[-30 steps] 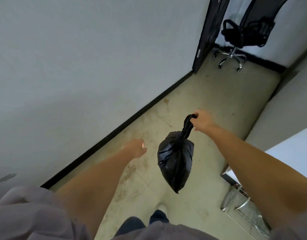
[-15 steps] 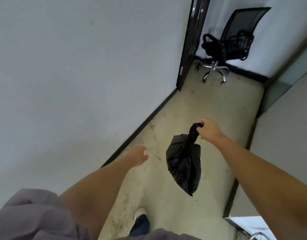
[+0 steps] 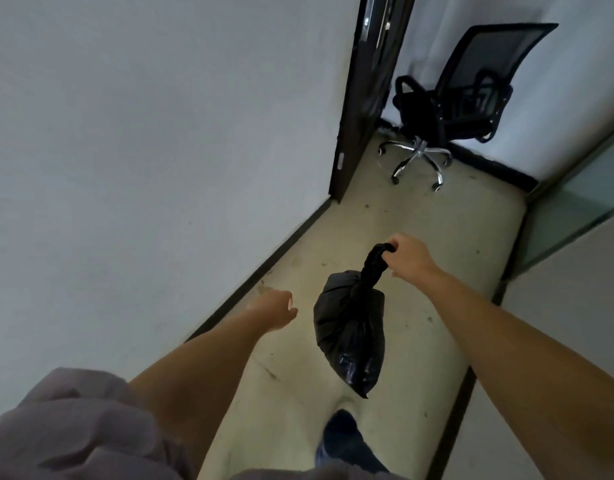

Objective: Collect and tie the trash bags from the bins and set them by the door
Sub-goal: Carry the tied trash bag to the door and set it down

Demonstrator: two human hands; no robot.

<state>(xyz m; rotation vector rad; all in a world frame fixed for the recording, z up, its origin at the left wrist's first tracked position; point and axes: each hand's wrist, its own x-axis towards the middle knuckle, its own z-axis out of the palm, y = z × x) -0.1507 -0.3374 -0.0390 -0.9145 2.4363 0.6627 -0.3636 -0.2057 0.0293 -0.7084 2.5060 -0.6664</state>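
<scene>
Bag (image 3: 350,327) hangs in the air below the right hand (image 3: 407,256), black and tied off, its twisted neck gripped in that hand's closed fingers and its body dangling clear of the floor (image 3: 385,220). Left hand (image 3: 276,310) is held out just left of the bag, apart from it and holding nothing; its fingers curl away from the camera, so whether they are loose or clenched cannot be told. Grey sleeve (image 3: 73,427) fills the lower left corner, and a dark trouser leg (image 3: 347,445) is cut off at the bottom edge. Pale, stained floor runs down a narrow corridor between a white wall (image 3: 142,150) and a partition (image 3: 558,341) on the right. Ahead stand a dark door (image 3: 364,98) and a black chair (image 3: 454,105).
</scene>
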